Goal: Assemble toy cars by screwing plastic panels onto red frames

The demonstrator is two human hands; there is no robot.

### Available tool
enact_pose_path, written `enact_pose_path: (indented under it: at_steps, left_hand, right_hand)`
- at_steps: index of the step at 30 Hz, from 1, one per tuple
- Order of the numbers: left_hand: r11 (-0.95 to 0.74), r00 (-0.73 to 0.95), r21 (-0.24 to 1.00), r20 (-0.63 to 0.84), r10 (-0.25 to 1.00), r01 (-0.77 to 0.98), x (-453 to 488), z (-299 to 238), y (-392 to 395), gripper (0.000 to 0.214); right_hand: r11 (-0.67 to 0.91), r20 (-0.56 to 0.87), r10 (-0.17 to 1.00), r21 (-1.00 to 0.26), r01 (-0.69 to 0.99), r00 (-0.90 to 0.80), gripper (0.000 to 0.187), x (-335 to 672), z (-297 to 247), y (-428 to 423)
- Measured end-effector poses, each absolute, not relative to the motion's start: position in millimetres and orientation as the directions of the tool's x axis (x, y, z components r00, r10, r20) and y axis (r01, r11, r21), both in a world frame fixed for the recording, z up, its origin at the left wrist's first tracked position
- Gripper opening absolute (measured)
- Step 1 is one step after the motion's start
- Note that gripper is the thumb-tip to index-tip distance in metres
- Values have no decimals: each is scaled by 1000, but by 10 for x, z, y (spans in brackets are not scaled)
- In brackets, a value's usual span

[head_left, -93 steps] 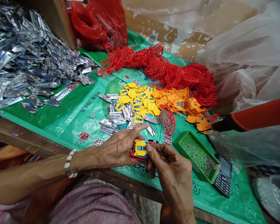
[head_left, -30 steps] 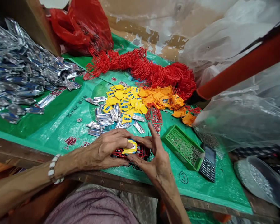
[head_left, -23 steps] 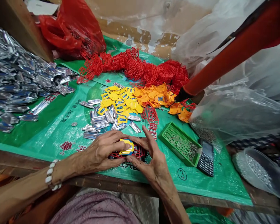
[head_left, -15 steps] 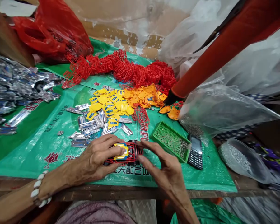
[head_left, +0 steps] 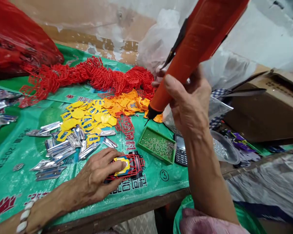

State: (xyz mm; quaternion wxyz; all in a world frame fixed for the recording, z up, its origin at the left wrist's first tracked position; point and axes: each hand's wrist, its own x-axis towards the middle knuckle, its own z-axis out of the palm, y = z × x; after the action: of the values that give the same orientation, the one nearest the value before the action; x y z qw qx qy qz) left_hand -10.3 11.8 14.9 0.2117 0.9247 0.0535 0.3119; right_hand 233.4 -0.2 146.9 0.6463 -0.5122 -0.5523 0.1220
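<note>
My left hand (head_left: pixel 101 172) is closed over a small toy car (head_left: pixel 136 165) with a red cage frame, dark wheels and a yellow-and-blue top plate, pressing it against the green sheet. One fingertip rests on the yellow plate. My right hand (head_left: pixel 191 97) is wrapped round an orange-red electric screwdriver (head_left: pixel 171 84), which slants down to the left. Its thin bit points toward the near-left corner of a green screw tray (head_left: pixel 156 144) full of small screws; whether the bit touches the tray I cannot tell.
Yellow plates (head_left: pixel 88 113), orange pieces (head_left: pixel 127 102), silver pieces (head_left: pixel 63 146) and red frames (head_left: pixel 92 74) lie heaped behind. A keypad phone (head_left: pixel 181 150) sits beside the tray. To the right are a clear bowl (head_left: pixel 222 148) and a cardboard box (head_left: pixel 266 110). A red bag (head_left: pixel 21 35) stands back left.
My right hand has left the car and taken hold of the screwdriver, which now hangs more steeply above the tray's corner. My left hand stays on the car. The view has swung right.
</note>
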Motion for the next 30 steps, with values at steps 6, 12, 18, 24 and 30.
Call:
enact_pose_path:
  at_steps: [6,12,18,24,30]
  left_hand:
    - [-883,795,469,540,275,-14,-106,135,120,18]
    - [-878,782,478,560,274,-35,-101,111,106,21]
    - [-852,778,524,531,335,9,-116,52,59,24]
    - [-860,783,510,531,325,12,-147,88,76,27]
    - [-895,857,446,448,253,31,-179,136,151,25]
  right_hand:
    - [292,522,698,-833,470,490,41,2346,1606,77]
    - [402,447,759,-893,200,473,27,2476,1437,-166]
    - [350,477,677,-879,324,561,35,2545,1161,-296]
    - [390,506,696,-862,324,510,38,2566,1107,-324]
    - [367,546,595,-837,405,590,35,2539,1075,-259]
